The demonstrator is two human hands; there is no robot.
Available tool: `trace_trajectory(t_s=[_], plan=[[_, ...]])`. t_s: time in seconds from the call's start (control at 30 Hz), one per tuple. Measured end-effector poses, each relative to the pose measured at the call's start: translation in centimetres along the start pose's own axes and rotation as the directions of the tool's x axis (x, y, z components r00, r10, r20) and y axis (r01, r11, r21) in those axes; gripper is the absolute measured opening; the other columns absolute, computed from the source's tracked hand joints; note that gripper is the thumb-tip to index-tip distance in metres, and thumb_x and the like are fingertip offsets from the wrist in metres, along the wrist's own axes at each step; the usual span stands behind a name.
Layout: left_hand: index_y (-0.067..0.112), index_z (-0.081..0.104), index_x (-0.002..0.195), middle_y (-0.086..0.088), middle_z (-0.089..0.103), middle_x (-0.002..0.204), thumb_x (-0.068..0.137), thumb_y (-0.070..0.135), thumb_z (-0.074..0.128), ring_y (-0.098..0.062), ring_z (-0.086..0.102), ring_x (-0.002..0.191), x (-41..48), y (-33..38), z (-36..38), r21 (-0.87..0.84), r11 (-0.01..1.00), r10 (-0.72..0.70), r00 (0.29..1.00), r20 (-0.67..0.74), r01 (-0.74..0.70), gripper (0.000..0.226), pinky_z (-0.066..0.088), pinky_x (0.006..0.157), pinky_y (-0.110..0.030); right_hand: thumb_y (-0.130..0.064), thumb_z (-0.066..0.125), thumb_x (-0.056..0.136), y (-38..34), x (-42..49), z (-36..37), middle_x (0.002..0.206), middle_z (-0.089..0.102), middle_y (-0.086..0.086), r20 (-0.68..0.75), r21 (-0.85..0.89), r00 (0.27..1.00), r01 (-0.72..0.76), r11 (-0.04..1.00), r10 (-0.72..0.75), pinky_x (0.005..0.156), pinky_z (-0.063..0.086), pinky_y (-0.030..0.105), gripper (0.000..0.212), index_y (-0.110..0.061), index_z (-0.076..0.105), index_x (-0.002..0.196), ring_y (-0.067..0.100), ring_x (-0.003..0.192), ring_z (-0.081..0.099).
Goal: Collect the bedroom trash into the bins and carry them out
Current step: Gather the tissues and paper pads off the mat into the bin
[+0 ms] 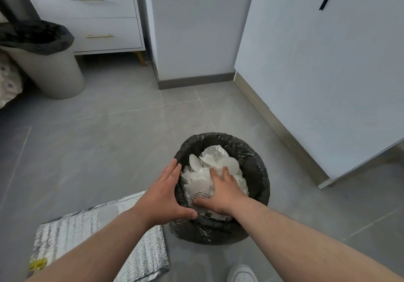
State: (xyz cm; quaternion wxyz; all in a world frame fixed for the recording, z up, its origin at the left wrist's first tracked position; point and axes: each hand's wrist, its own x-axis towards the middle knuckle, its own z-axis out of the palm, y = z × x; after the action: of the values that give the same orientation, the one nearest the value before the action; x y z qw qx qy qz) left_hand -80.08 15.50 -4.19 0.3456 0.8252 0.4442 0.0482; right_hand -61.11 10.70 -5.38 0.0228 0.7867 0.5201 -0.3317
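Trash (203, 179) fills the black-lined bin (255, 172) at six o'clock; right hand (220, 194) presses flat on it, left hand (166, 194) spread against the rim at nine o'clock.

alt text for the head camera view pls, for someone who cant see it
A person's right hand presses down on white paper trash in a small bin with a black liner on a grey tiled floor, while the left hand rests on the bin's rim. A silver foil bag lies nearby; a taller lined bin stands by white drawers.
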Motion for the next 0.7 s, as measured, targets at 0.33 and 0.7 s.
trace_trajectory(t_s=[0.33, 0.7], plan=[[0.028, 0.023, 0.149, 0.009, 0.013, 0.159, 0.059, 0.088, 0.032, -0.009, 0.010, 0.146, -3.2, -4.2, -4.8, -0.131, 0.991, -0.053, 0.975, -0.214, 0.025, 0.108, 0.011, 0.118, -0.031, -0.070, 0.070, 0.061, -4.6, -1.7, -6.3, 0.161, -0.009, 0.013, 0.006, -0.166, 1.000, -0.001, 0.986, 0.002, 0.113, 0.030, 0.045, 0.118, -0.030, 0.006, 0.152, 0.038, 0.145, 0.019], [0.012, 0.038, 0.141, -0.008, 0.039, 0.149, 0.086, 0.040, 0.060, -0.025, 0.037, 0.136, -15.5, -22.4, -4.5, -0.115, 0.812, -0.583, 0.792, -0.178, 0.572, 0.065, 0.029, 0.111, -0.035, -0.038, 0.052, 0.089, -19.4, -3.2, 2.6, 0.122, 0.055, 0.005, -0.149, -0.328, 0.766, 0.558, 0.762, -0.625, 0.094, 0.047, 0.042, 0.042, -0.013, 0.054, 0.123, 0.026, 0.116, 0.049]])
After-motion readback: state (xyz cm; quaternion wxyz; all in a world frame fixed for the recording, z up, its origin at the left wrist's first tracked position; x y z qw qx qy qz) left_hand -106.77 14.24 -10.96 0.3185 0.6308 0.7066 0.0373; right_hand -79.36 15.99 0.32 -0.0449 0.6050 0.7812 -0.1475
